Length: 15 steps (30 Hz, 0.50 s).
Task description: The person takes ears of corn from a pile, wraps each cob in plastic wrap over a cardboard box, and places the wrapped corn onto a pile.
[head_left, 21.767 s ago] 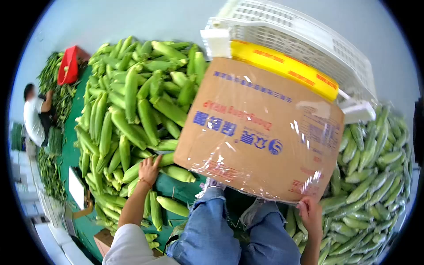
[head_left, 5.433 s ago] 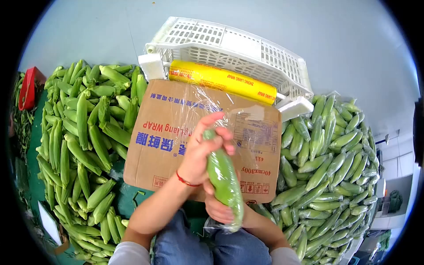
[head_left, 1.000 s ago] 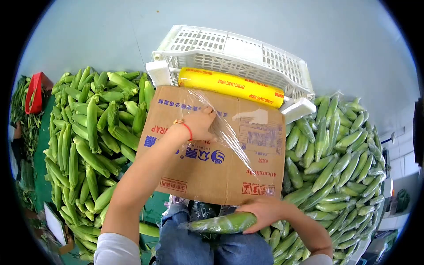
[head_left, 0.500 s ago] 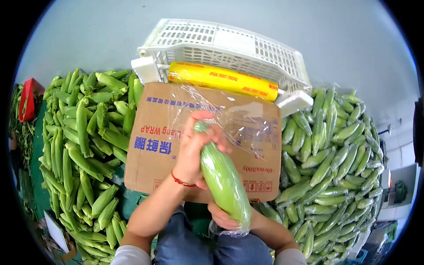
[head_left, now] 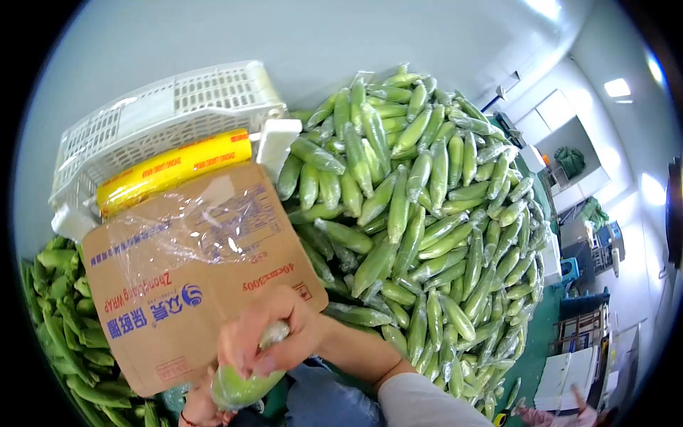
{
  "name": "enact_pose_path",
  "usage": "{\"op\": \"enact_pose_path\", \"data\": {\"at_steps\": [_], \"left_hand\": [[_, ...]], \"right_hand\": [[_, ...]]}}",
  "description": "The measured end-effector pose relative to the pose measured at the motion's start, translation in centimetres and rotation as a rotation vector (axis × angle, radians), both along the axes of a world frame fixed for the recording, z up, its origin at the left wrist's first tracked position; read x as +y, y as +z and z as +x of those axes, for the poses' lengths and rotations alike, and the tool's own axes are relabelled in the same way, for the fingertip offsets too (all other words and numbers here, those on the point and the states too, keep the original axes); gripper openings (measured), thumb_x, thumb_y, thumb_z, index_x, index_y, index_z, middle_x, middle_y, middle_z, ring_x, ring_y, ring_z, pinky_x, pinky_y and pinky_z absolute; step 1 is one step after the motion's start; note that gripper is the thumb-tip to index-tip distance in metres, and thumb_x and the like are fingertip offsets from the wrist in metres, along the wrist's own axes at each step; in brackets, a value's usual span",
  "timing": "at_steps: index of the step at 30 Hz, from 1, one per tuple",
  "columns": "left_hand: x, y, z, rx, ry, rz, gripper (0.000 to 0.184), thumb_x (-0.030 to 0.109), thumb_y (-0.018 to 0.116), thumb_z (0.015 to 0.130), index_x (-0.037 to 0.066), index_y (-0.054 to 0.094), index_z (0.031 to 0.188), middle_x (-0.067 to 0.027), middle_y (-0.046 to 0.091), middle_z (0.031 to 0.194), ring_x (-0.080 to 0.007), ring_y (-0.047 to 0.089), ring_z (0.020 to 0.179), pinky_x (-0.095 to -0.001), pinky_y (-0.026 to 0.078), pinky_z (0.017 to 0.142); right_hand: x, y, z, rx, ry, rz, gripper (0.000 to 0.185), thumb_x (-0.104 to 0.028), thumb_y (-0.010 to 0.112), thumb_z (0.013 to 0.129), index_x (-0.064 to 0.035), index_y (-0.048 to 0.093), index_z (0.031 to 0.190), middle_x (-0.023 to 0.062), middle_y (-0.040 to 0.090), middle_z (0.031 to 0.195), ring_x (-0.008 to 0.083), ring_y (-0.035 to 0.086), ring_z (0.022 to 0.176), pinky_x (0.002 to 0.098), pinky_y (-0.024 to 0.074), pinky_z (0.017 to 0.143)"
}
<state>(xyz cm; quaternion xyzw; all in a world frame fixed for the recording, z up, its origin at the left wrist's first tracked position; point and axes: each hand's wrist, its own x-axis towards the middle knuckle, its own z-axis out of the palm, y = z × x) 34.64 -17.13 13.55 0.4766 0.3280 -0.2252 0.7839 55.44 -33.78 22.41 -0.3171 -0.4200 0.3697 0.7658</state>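
A green ear of corn [head_left: 245, 390] in clear film is tilted over my lap, at the front edge of the cardboard box. My right hand [head_left: 274, 331] is closed round its upper part, with the ear's tip showing between the fingers. At the ear's lower left side, my left hand [head_left: 201, 402], with a red bracelet at its wrist, holds it, its fingers partly hidden. Clear film [head_left: 192, 235] lies crumpled over the printed cardboard box [head_left: 213, 285]. Behind the box is a yellow film roll [head_left: 174, 169] on a white holder.
A white perforated crate [head_left: 160, 107] stands behind the roll. Film-wrapped corn [head_left: 427, 242] is heaped at the right, unwrapped corn [head_left: 64, 313] at the left. At the lower right, a person's pink sleeve and hand [head_left: 580, 402] show beyond the green floor [head_left: 530, 356].
The view has swung right, so the box and crate appear further left. Both hands and the wrapped ear are now lower, at the box's front edge. My right hand has moved to the ear's upper part.
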Motion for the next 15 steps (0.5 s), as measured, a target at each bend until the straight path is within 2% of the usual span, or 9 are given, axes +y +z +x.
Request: {"op": "enact_pose_path", "data": {"at_steps": [2,4,5,7,8,10,11,14,15], "left_hand": [[0.0,1.5,-0.1,0.005,0.351,-0.438,0.054,0.037,0.042,0.098,0.009,0.034,0.144,-0.0201,0.066,0.089,-0.0215,0.06,0.045,-0.0274,0.043,0.029],[-0.3,1.2,0.6,-0.327,0.167,-0.04,0.055,0.027,0.043,0.097,0.009,0.029,0.147,-0.0222,0.061,0.108,-0.0215,0.064,0.057,-0.0262,0.044,0.031],[-0.3,1.2,1.0,-0.495,0.08,0.164,0.057,0.022,0.044,0.097,0.009,0.027,0.149,-0.0233,0.059,0.118,-0.0215,0.066,0.063,-0.0255,0.045,0.032],[-2.2,4.7,6.2,-0.69,-0.147,0.226,0.063,0.019,0.053,0.093,0.009,0.028,0.15,-0.0199,0.054,0.128,-0.0266,0.066,0.078,-0.0325,0.055,0.053],[-3.0,5.2,7.8,-0.722,-0.229,0.41,0.066,0.02,0.06,0.09,0.01,0.031,0.149,-0.0199,0.054,0.126,-0.0285,0.065,0.078,-0.0342,0.055,0.058],[-4.2,5.5,10.3,-0.805,-0.485,0.867,0.068,0.019,0.067,0.086,0.01,0.037,0.146,-0.0207,0.052,0.128,-0.0337,0.063,0.088,-0.0375,0.054,0.071],[-4.3,5.5,10.8,-0.857,-0.67,1.143,0.066,0.017,0.068,0.085,0.011,0.039,0.145,-0.0215,0.049,0.132,-0.0371,0.062,0.097,-0.0391,0.054,0.078],[-2.5,3.1,8.4,-0.956,-0.542,1.22,0.065,0.015,0.072,0.079,0.01,0.047,0.14,-0.024,0.046,0.133,-0.042,0.051,0.117,-0.0439,0.046,0.097],[-1.5,1.9,7.1,-0.811,-0.521,1.191,0.065,0.015,0.075,0.076,0.009,0.05,0.137,-0.0239,0.043,0.138,-0.0418,0.043,0.126,-0.0457,0.038,0.104]], "right_hand": [[0.4,-0.9,0.0,0.198,-0.038,0.125,0.048,-0.03,0.07,0.087,-0.0071,0.054,0.126,0.0107,0.065,0.095,0.028,0.063,0.086,0.0472,0.0483,0.084],[0.9,-2.6,0.3,0.497,-0.298,0.273,0.066,-0.038,0.072,0.085,-0.011,0.041,0.138,0.0112,0.063,0.102,0.0286,0.062,0.092,0.0505,0.0474,0.089],[0.7,-3.3,-1.5,0.591,-0.408,0.18,0.087,-0.045,0.075,0.08,-0.0165,0.025,0.145,0.0137,0.058,0.116,0.0298,0.06,0.103,0.052,0.0441,0.099],[0.2,-5.9,-4.7,0.61,-0.414,-0.017,0.087,-0.045,0.077,0.077,-0.0154,0.029,0.144,0.0151,0.058,0.119,0.0316,0.059,0.107,0.0519,0.0434,0.101],[0.0,-6.8,-5.2,0.625,-0.419,-0.116,0.087,-0.045,0.077,0.076,-0.0149,0.031,0.143,0.0158,0.057,0.12,0.0326,0.059,0.109,0.0519,0.0431,0.103],[-3.2,-7.1,-1.9,0.614,-0.628,-0.178,0.058,-0.032,0.071,0.081,-0.0001,0.05,0.124,0.0164,0.062,0.109,0.0322,0.062,0.103,0.0452,0.0526,0.089],[-6.1,-7.6,0.3,0.67,-0.692,-0.291,0.049,-0.035,0.064,0.085,0.0019,0.053,0.115,0.0157,0.063,0.1,0.0292,0.064,0.095,0.0429,0.0542,0.081],[-15.4,-3.5,11.6,0.637,-1.24,-0.485,0.048,-0.049,0.041,0.098,-0.0049,0.055,0.11,0.0112,0.062,0.097,0.0269,0.061,0.09,0.0423,0.0503,0.081],[-19.8,-1.4,16.4,0.414,-1.282,-0.392,0.046,-0.047,0.043,0.098,-0.005,0.055,0.113,0.0121,0.062,0.1,0.0264,0.06,0.092,0.0412,0.0493,0.084]]}}
